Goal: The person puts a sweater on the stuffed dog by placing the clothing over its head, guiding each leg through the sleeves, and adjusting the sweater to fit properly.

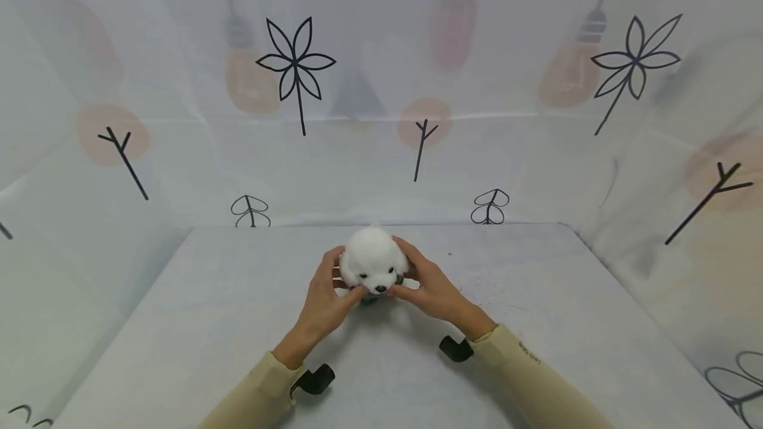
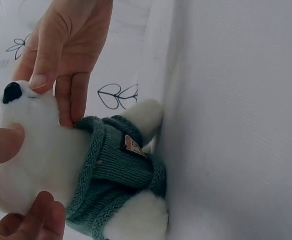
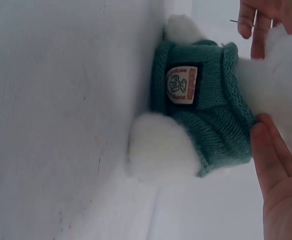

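A white plush dog [image 1: 372,250] sits upright on the table, its black nose and dark eyes turned toward me. My left hand [image 1: 328,293] holds one side of the head, with the thumb on the muzzle. On the opposite side, my right hand [image 1: 430,286] grips the head the same way, thumb close by the nose. In the left wrist view, a green knitted sweater [image 2: 120,175] covers the body below the fingers. The sweater bears a small patch [image 3: 182,85], seen in the right wrist view. White fluffy feet [image 3: 161,147] rest against the tabletop.
The white-covered table [image 1: 238,330] reaches back to a fabric wall [image 1: 369,171] printed with leaf and twig drawings. More printed fabric hangs at both sides. A black wrist device [image 1: 316,380] sits at the left cuff, another [image 1: 456,349] at the right.
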A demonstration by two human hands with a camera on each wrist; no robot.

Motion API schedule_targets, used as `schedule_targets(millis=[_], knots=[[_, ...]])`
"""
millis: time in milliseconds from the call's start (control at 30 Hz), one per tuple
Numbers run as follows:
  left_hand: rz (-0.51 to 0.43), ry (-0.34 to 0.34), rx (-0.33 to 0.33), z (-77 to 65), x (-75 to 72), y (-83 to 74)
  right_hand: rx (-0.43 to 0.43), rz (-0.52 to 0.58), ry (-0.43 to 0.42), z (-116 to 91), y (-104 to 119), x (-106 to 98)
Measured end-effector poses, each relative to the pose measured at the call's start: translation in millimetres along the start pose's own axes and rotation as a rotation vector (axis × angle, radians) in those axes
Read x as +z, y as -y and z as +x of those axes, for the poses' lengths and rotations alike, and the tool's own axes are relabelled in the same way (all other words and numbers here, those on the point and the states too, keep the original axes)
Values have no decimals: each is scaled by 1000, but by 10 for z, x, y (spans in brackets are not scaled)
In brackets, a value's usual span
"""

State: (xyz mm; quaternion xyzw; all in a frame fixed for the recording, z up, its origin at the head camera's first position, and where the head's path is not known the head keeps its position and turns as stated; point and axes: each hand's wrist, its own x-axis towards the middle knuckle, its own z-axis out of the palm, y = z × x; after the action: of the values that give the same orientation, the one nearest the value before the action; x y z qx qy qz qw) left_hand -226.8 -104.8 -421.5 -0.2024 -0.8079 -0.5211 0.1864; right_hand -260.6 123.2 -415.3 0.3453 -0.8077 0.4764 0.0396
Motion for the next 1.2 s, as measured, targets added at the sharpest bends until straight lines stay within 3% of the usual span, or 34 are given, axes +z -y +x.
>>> schedule_targets(millis=[233,400,500,733,900,1000,1200], knots=[[-54,26,-24,14,-33,27,-4,9,-28,-9,301,25],[-96,45,-24,25,-112,-159,5,0,-29,9,365,26],[-109,56,-13,21,-158,-271,1,0,-30,21,359,26],[-99,28,-20,19,-151,-308,-7,8,-38,27,354,21],[-76,-2,3,9,-133,-315,-10,10,-56,40,115,59],[-74,-2,7,21,-119,-272,-25,6,-74,54,-9,81],[-59,-36,8,79,-43,47,-42,-14,-100,107,-19,103]])
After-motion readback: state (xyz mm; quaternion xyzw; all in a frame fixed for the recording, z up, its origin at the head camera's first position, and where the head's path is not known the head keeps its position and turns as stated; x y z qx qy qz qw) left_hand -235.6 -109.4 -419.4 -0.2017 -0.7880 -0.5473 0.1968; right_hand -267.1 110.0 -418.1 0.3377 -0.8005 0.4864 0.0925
